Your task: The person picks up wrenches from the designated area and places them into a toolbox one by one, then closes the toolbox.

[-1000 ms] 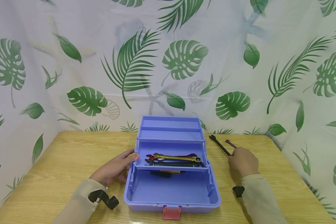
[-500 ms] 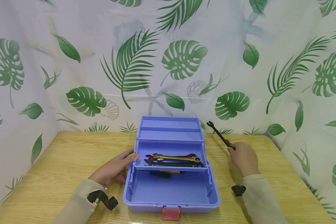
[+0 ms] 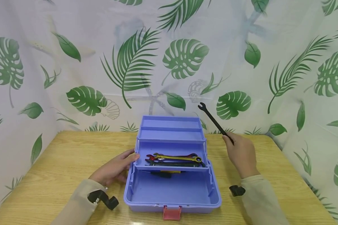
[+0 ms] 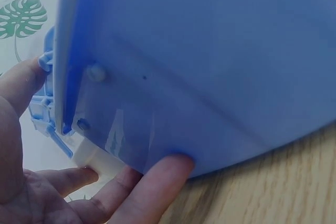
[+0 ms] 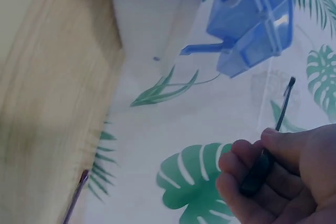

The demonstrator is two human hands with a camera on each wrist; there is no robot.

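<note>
A black open-ended wrench [image 3: 214,120] is gripped by my right hand [image 3: 241,154] near its lower end. Its open jaw points up and left, over the back table edge. My left hand [image 3: 115,165] rests against the left side of the blue-purple toolbox [image 3: 171,187], thumb on the tray's edge. In the left wrist view, spread fingers [image 4: 168,174] touch the box's outer wall. The lower tray [image 3: 171,147] holds a yellow wrench [image 3: 177,157], a red wrench [image 3: 150,157] and a black wrench [image 3: 174,164]. In the right wrist view, a purple wrench [image 5: 77,195] lies on the table.
The toolbox stands unfolded on a wooden table [image 3: 81,153], its red latch [image 3: 171,214] facing me. A black-and-yellow item [image 3: 161,175] lies in the box, partly hidden under the tray. Behind hangs a leaf-patterned curtain [image 3: 101,68].
My right hand has lifted the black wrench off the table and moved it up and slightly left. The left hand and toolbox have stayed in place.
</note>
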